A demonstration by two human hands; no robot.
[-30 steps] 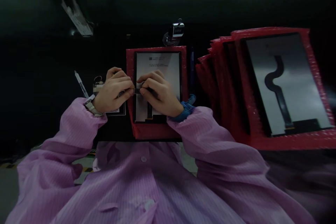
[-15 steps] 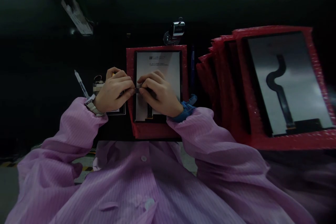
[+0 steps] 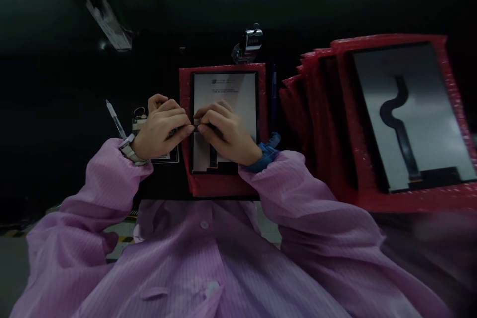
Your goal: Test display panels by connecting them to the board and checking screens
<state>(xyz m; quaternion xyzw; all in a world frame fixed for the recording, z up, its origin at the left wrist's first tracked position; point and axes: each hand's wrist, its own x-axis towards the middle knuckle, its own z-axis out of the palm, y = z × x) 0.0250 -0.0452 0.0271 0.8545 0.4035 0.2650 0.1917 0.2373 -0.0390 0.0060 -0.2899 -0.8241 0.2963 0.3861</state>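
Observation:
A display panel (image 3: 223, 97) with a white back and a printed label lies in a red foam sleeve (image 3: 223, 186), its black flex cable (image 3: 212, 157) running up the middle. My left hand (image 3: 162, 126) and my right hand (image 3: 225, 131) meet above the panel. Their fingertips pinch a small dark flex tab (image 3: 196, 126) from both sides. Most of the tab is hidden by my fingers, and the upper part of the cable is hidden under my right hand.
At the right stands a tilted stack of red-framed panels (image 3: 406, 114). A chrome tally counter (image 3: 250, 40) sits behind the sleeve. A pen (image 3: 115, 119) and a small tagged device (image 3: 139, 121) lie left of it, on a dark bench (image 3: 160, 184).
My fingertips have drawn slightly closer around the dark tab. The whole scene has shifted a little in view, and the right-hand stack sits slightly higher and further right.

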